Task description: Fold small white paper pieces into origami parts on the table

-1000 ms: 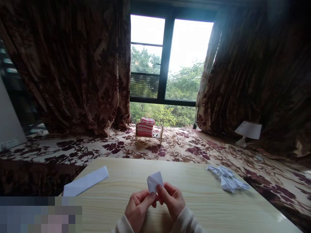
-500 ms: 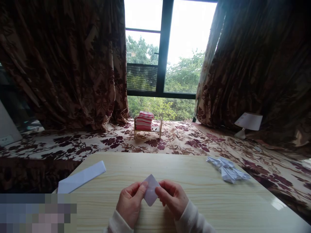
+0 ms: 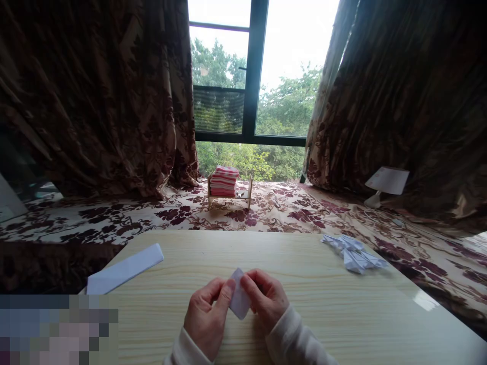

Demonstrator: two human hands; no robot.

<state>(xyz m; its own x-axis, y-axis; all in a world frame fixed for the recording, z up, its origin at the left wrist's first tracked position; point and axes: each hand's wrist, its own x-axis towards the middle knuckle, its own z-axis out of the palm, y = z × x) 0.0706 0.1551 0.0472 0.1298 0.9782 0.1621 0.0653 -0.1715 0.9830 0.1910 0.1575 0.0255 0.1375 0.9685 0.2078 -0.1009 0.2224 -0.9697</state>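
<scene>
A small folded piece of white paper (image 3: 240, 300), diamond-shaped with one corner up, is held just above the table in front of me. My left hand (image 3: 208, 314) pinches its left side, the thumb lying on the face. From the other side my right hand (image 3: 266, 299) is closed on the paper, thumb and bent fingers over its right edge. The fingertips behind the paper are hidden.
On the pale wooden table (image 3: 182, 268), a long strip of white paper (image 3: 125, 269) lies at the left. Several folded paper pieces (image 3: 353, 253) are heaped at the right. Beyond stand a small wooden rack (image 3: 249, 195) with striped cloths (image 3: 224, 181) and a lamp (image 3: 387, 181).
My right hand has moved slightly left and inward, covering more of the paper, which now shows narrower. The view has tilted down a little, so the background sits higher.
</scene>
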